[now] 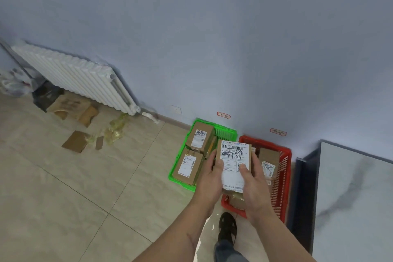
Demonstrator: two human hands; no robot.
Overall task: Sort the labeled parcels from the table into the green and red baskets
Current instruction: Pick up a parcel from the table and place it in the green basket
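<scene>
Above the gap between green basket [225,132] and red basket [286,168], head view: our left hand [209,178] and right hand [253,181] both grasp one parcel [234,155], label up. Risk, we judge: misread scrawl, wrong basket; loose label tail snagging

The parcel [233,156] sits between the fingers of the left hand [209,178] and right hand [252,183], thumbs on its label. Beyond the left fingers stands the green basket [180,173] with 2 boxes [198,138] in it; beyond the right fingers, the red basket [285,178] touches it. The table [353,198] lies right of the right fingers, the radiator [74,76] far left.
</scene>
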